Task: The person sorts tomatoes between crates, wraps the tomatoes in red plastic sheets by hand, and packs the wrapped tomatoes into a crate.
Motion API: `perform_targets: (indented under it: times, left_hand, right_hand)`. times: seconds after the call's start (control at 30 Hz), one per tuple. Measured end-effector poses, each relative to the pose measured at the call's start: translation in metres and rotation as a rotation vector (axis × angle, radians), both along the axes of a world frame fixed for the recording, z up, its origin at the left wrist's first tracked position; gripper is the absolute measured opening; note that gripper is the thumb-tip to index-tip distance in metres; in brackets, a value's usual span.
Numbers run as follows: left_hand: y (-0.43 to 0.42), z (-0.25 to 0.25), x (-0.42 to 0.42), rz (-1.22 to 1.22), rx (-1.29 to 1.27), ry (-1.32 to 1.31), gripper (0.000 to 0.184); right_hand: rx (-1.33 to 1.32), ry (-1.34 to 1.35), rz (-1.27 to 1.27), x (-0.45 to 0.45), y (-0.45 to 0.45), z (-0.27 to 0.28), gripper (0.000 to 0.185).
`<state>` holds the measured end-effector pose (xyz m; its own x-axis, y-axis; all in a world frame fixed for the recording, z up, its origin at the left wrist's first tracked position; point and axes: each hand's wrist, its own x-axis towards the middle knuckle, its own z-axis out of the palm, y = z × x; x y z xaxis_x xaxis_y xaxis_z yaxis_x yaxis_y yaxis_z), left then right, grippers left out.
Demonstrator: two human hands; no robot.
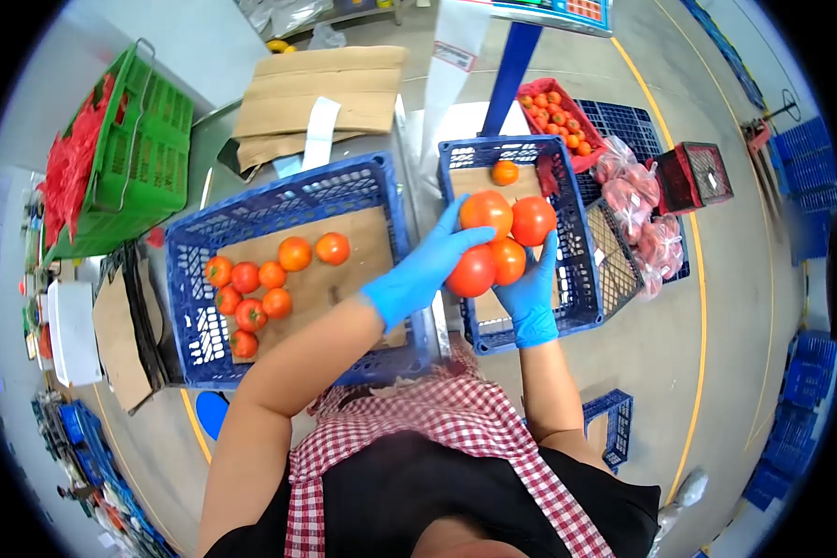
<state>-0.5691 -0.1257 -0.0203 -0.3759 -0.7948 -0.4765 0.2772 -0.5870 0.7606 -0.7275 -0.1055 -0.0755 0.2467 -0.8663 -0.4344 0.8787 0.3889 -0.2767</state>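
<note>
Several red-orange tomatoes (486,216) are bunched between my two blue-gloved hands, above the right-hand blue crate (581,270). My left hand (428,270) is closed around them from the left, its fingers on the upper and lower ones. From below and the right, my right hand (532,296) cups the same bunch, partly hidden behind it. A single tomato (505,173) lies near the far end of that crate on a cardboard liner. In the larger left-hand blue crate (279,212), several loose tomatoes (295,253) rest on cardboard, mostly toward its left side.
A scale post (511,79) rises behind the right-hand crate. Beyond it are a red crate of tomatoes (567,130) and bagged produce (634,200). Flattened cardboard (321,88) lies behind the left crate, and a green crate (144,139) with red netting stands at far left.
</note>
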Motion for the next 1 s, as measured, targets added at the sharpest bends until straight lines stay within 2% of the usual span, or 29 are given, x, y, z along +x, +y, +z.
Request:
perform_targets:
  times: [0.13, 0.2, 0.27, 0.3, 0.37, 0.4, 0.5, 0.57, 0.63, 0.67, 0.7, 0.73, 0.77, 0.8, 0.87, 0.9, 0.97, 1.0]
  left_hand:
    - [-0.023, -0.049, -0.052, -0.132, 0.323, -0.049, 0.066]
    - [-0.029, -0.075, -0.064, -0.141, 0.347, -0.102, 0.065]
    - [-0.028, -0.11, -0.069, -0.161, 0.373, -0.094, 0.069]
    - [-0.024, -0.111, -0.07, -0.155, 0.317, -0.139, 0.072]
    - [-0.018, -0.109, -0.064, -0.141, 0.208, -0.234, 0.077]
    - [-0.017, -0.074, -0.057, -0.196, 0.122, -0.299, 0.068]
    - [0.004, -0.064, -0.011, -0.104, -0.125, -0.262, 0.047]
    - [0.016, -0.047, 0.034, 0.204, -0.475, -0.446, 0.041]
    - [0.024, -0.047, 0.103, 0.419, -0.619, -0.808, 0.044]
    - [0.033, -0.059, 0.147, 0.453, -0.669, -1.089, 0.049]
    - [0.044, -0.076, 0.191, 0.482, -0.704, -1.384, 0.054]
    - [0.057, -0.091, 0.226, 0.455, -0.552, -1.515, 0.06]
    - [0.073, -0.108, 0.256, 0.419, -0.39, -1.626, 0.066]
    - [0.089, -0.115, 0.276, 0.379, -0.228, -1.721, 0.072]
    - [0.106, -0.106, 0.274, 0.13, -0.074, -1.811, 0.08]
    - [0.106, -0.105, 0.266, 0.002, -0.009, -1.838, 0.084]
    - [0.1, -0.116, 0.259, 0.064, -0.192, -1.805, 0.083]
    - [0.096, -0.121, 0.256, 0.095, -0.286, -1.784, 0.083]
  right_hand:
    - [0.098, -0.088, -0.047, -0.046, -0.003, -0.076, 0.074]
    - [0.167, -0.139, -0.084, -0.056, -0.004, -0.114, 0.073]
    - [0.175, -0.069, -0.139, -0.052, -0.009, -0.145, 0.076]
    - [0.181, -0.033, -0.164, -0.051, -0.012, -0.159, 0.077]
    - [0.192, -0.01, -0.161, -0.053, -0.03, -0.194, 0.063]
    - [0.184, 0.007, -0.16, -0.055, -0.041, -0.212, 0.058]
    - [0.273, 0.064, -0.157, -0.067, -0.06, -0.23, 0.047]
    - [0.404, 0.179, -0.19, -0.068, -0.069, -0.237, 0.046]
    - [0.39, 0.249, -0.141, -0.078, -0.067, -0.249, 0.045]
    - [0.38, 0.323, -0.122, -0.082, -0.06, -0.253, 0.043]
    - [0.488, 0.413, -0.145, -0.083, -0.059, -0.25, 0.033]
    - [0.478, 0.333, -0.172, -0.087, -0.06, -0.256, 0.023]
    - [0.407, 0.362, -0.171, -0.084, -0.06, -0.24, 0.017]
    - [0.308, 0.446, -0.154, -0.084, -0.066, -0.248, 0.02]
    - [0.164, 0.715, -0.176, -0.013, -0.068, -0.111, 0.031]
    - [-0.092, 0.9, -0.19, 0.024, -0.065, -0.059, 0.028]
    - [-0.585, 1.102, -0.031, 0.086, -0.055, 0.013, 0.028]
    - [-0.817, 1.148, 0.079, 0.116, -0.054, 0.019, 0.03]
